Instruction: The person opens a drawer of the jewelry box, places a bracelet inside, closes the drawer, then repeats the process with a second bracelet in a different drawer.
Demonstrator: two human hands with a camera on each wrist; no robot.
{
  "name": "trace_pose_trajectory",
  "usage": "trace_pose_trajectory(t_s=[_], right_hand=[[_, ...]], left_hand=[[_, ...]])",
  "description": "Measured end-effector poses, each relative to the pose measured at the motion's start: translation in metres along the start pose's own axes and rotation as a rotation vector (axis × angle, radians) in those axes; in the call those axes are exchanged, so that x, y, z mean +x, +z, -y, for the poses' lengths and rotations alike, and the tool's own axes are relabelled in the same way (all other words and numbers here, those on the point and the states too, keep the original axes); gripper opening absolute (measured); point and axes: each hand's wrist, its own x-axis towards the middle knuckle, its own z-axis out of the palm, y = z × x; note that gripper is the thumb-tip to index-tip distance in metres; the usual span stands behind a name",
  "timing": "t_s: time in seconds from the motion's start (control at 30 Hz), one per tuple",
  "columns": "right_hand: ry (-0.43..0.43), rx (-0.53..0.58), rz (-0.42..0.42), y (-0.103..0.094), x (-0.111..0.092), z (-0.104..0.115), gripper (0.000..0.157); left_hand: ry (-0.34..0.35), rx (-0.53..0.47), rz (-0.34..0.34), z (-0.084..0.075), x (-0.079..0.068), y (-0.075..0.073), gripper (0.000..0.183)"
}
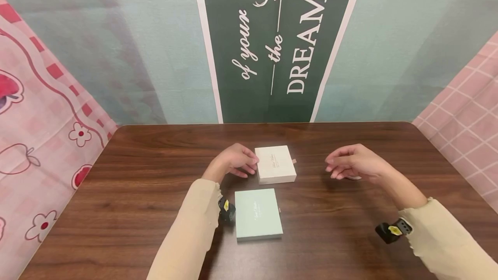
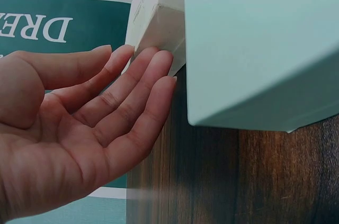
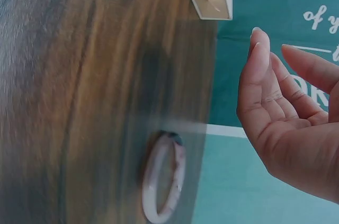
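A white flat box (image 1: 275, 165) with small print lies on the table, a short ribbon tab (image 1: 294, 161) on its right side. My left hand (image 1: 238, 161) is at its left edge, fingers loosely bent and fingertips against or very near it; contact is hard to tell. Closer to me lies a mint-green box (image 1: 258, 213), just right of my left wrist. My right hand (image 1: 355, 162) hovers to the right of the white box, fingers relaxed, holding nothing. Below it a pale bangle with a dark patch (image 3: 150, 184) lies on the wood, mostly hidden by the hand in the head view.
The brown wood table (image 1: 155, 224) ends at a pale green curtain (image 1: 175, 55) with a dark printed panel. Pink patterned cloths hang at the left (image 1: 43, 150) and right (image 1: 470, 111). Each wrist wears a black camera strap.
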Motion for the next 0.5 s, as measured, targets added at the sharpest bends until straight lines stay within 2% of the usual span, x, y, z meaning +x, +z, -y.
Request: trace_pose_trajectory(t_s=[0.17,0.33,0.5], right_hand=[[0.022,0.013,0.008,0.007,0.017,-0.007,0.022],[0.069,-0.035,-0.040,0.018,0.035,-0.008,0.034],[0.117,-0.095,-0.082,0.027,0.050,-0.004,0.035]], left_hand=[[-0.002,-0.002,0.001,0.000,0.001,0.000,0.016],[-0.004,-0.003,-0.001,0.000,0.000,0.001,0.016],[-0.006,-0.002,-0.002,-0.001,-0.001,0.001,0.016]])
